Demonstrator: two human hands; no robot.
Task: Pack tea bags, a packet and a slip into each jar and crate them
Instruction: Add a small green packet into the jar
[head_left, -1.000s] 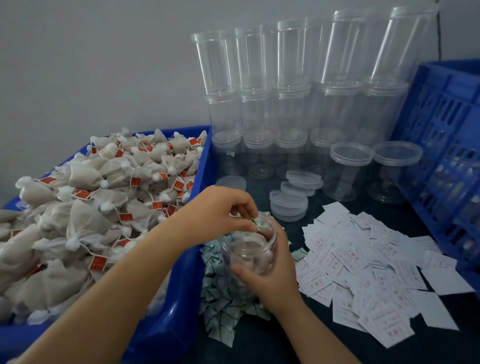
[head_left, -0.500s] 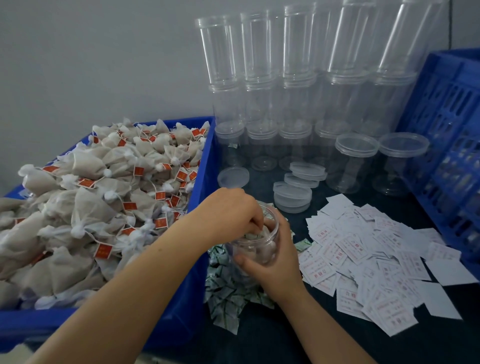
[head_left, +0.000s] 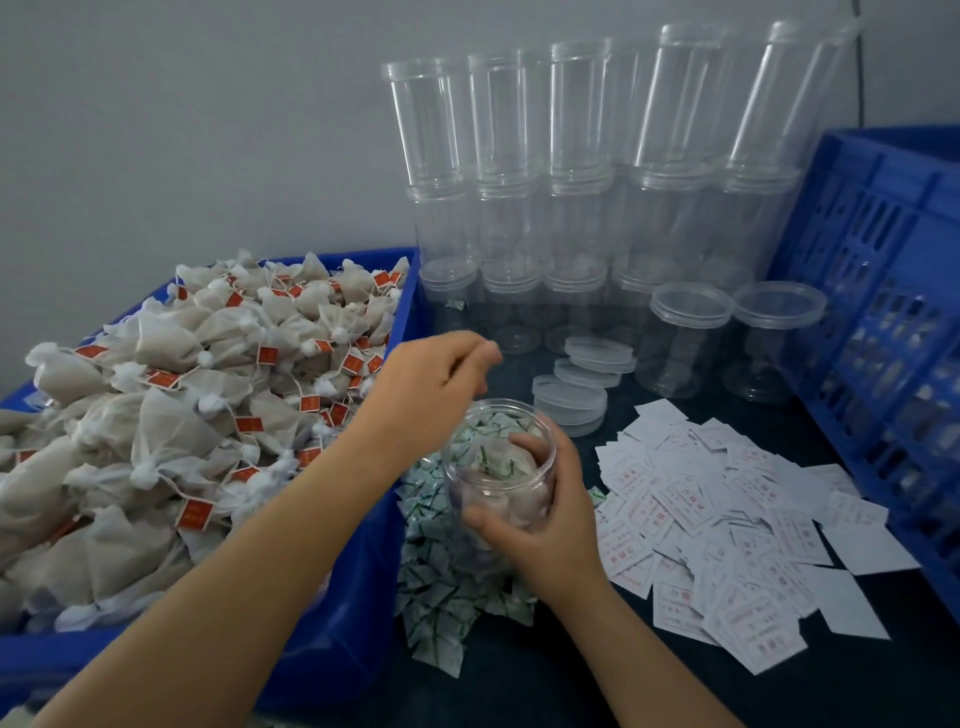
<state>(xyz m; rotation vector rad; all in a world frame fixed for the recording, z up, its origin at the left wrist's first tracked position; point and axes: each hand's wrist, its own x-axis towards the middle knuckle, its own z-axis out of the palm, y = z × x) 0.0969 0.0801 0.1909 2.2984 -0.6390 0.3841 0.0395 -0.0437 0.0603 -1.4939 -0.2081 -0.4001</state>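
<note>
Jar (head_left: 498, 467) is the landmark: a clear plastic one with no lid on, standing on the dark table (head_left: 545, 675) amid a heap of small green-printed packets (head_left: 441, 587). Through its wall pale tea bags show low down, and a green-printed packet lies on top of them.

From the head view, the right hand (head_left: 540, 519) wraps the jar's near and right side, fingers curled round the wall and thumb across the front, forearm coming up from the lower right. The left hand (head_left: 436, 395) hangs just above and left of the jar's mouth, fingers loosely bunched with thumb near the fingertips; blur hides whether anything is pinched between them, though nothing shows.

Left of the jar sits a blue bin (head_left: 363, 571) heaped with tea bags (head_left: 182, 415) bearing red tags. Right of the jar lies a spread of white printed slips (head_left: 727, 519). Behind it are loose lids (head_left: 571, 400), two capped empty jars and stacked empty jars (head_left: 571, 182). Far right stands a blue crate (head_left: 883, 364).

By my judgement the jar is light, stiff and smooth, likely to tip or slide, so a grip round its middle suits it. A slip is thin and flat on the table, best pinched by an edge.
</note>
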